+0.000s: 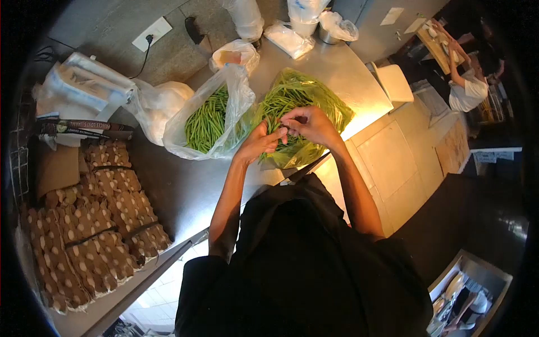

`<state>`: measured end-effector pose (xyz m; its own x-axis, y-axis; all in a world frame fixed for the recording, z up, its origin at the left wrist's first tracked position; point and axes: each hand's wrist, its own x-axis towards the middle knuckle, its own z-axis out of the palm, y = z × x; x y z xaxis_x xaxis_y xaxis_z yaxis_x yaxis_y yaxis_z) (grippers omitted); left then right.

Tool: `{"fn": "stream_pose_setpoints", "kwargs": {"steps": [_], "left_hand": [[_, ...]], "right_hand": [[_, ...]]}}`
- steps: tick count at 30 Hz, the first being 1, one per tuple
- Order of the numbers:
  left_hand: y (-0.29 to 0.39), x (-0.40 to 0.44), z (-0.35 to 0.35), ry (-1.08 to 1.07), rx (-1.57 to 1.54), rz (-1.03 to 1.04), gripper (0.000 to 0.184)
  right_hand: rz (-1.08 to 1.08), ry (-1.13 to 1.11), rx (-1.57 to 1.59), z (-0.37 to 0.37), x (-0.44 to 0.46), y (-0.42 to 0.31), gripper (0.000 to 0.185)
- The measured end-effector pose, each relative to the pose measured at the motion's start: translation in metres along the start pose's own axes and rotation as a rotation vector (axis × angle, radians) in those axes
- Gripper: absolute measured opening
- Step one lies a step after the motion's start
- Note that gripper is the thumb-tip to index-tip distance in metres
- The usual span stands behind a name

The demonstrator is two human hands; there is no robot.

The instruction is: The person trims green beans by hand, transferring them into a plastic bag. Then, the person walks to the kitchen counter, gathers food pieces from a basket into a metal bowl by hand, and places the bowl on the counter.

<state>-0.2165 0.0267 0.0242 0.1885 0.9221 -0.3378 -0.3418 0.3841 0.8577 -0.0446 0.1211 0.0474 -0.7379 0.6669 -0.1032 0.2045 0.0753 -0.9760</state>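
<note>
Both hands are over an open green-tinted plastic bag (336, 106) filled with green beans (286, 98). My left hand (259, 144) is closed around a few green beans, whose tips stick up near the thumb. With thumb and fingers pinched together, my right hand (312, 127) meets the left at the bean ends; the exact bean between its fingers is too small to make out clearly. Just left of them stands a clear plastic bag (240, 92), also holding green beans (206, 121).
Stacked egg trays (101, 224) take up the counter's left side. Behind lie white plastic bags (84, 84), a wrapped white packet (289, 39) and a metal container (331, 35). The steel counter (359, 78) ends at right. Another person (469, 92) works farther off.
</note>
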Motion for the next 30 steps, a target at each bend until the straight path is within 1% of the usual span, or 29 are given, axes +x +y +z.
{"fn": "stream_pose_setpoints", "kwargs": {"steps": [2,3,5,7,8,9,10,11,12,13,15,16,17,19,20,21,22,23,24,25,26,27,28,29,30], "left_hand": [[-0.001,-0.004,-0.008,-0.011,0.039,-0.073,0.049],[0.000,-0.006,-0.010,-0.032,0.034,-0.082,0.049],[0.005,-0.007,-0.014,-0.064,0.051,-0.044,0.057],[0.005,-0.009,-0.020,-0.117,0.054,-0.054,0.055],[0.005,-0.009,-0.022,-0.133,0.080,-0.070,0.053],[0.004,-0.008,-0.023,-0.152,0.104,-0.088,0.052],[0.001,-0.007,-0.020,-0.187,0.104,-0.094,0.052],[-0.001,-0.007,-0.017,-0.117,-0.013,-0.067,0.044],[-0.002,-0.005,-0.016,-0.044,-0.129,-0.041,0.038],[-0.001,0.000,-0.016,-0.073,-0.128,-0.044,0.038],[0.000,0.006,-0.016,0.018,-0.356,0.084,0.028],[0.002,0.009,-0.010,0.060,-0.459,0.159,0.030],[0.004,0.011,-0.003,0.034,-0.454,0.152,0.030],[0.017,0.014,0.010,0.138,-0.510,0.284,0.030],[0.019,0.016,0.013,0.093,-0.469,0.317,0.034],[0.020,0.017,0.016,0.047,-0.460,0.316,0.034],[0.018,0.016,0.019,0.059,-0.375,0.372,0.034],[0.015,0.017,0.024,0.061,-0.292,0.429,0.035],[0.005,0.025,0.023,0.115,-0.135,0.468,0.035],[-0.001,0.031,0.023,0.172,0.021,0.513,0.036],[0.003,0.024,0.031,0.146,0.025,0.491,0.035],[0.008,0.017,0.037,0.130,0.029,0.471,0.034],[0.010,0.016,0.039,0.090,0.024,0.488,0.034],[0.012,0.016,0.039,0.101,0.100,0.493,0.034],[0.014,0.016,0.039,0.121,0.177,0.495,0.034]], "right_hand": [[0.011,0.028,-0.044,0.009,0.002,-0.002,0.013],[0.015,0.023,-0.099,0.014,0.004,-0.003,0.013],[0.036,0.040,-0.156,0.025,0.000,-0.004,0.013],[0.096,0.120,-0.178,0.032,-0.004,-0.011,0.014],[0.148,0.100,-0.215,0.033,-0.007,-0.013,0.019],[0.164,0.128,-0.223,0.038,-0.010,-0.011,0.019],[0.104,0.245,-0.072,0.045,-0.014,-0.005,0.024],[0.033,0.361,0.075,0.049,-0.017,-0.001,0.030],[0.083,0.438,0.081,0.050,-0.020,0.001,0.042],[0.087,0.465,0.069,0.054,-0.022,0.004,0.042],[-0.034,0.744,0.082,0.070,-0.025,0.013,0.047],[-0.063,0.741,0.234,0.080,-0.026,0.012,0.048],[-0.021,0.785,0.380,0.090,-0.026,0.012,0.051],[0.011,0.861,0.882,0.107,-0.016,0.026,0.059],[0.000,0.871,1.011,0.113,-0.013,0.032,0.060],[-0.024,0.876,1.134,0.117,-0.008,0.032,0.062],[-0.130,0.882,1.338,0.121,0.002,0.038,0.063],[-0.276,0.873,1.354,0.126,0.011,0.033,0.061],[-0.398,0.857,1.262,0.126,0.018,0.031,0.057],[-0.340,0.911,1.402,0.127,0.022,0.028,0.054],[-0.331,0.882,1.423,0.124,0.027,0.043,0.054],[-0.261,0.909,1.409,0.125,0.019,0.010,0.051],[-0.301,0.867,1.474,0.122,0.022,0.020,0.051],[-0.335,0.875,1.454,0.119,0.022,0.030,0.051],[-0.351,0.835,1.484,0.118,0.023,0.039,0.050]]}}
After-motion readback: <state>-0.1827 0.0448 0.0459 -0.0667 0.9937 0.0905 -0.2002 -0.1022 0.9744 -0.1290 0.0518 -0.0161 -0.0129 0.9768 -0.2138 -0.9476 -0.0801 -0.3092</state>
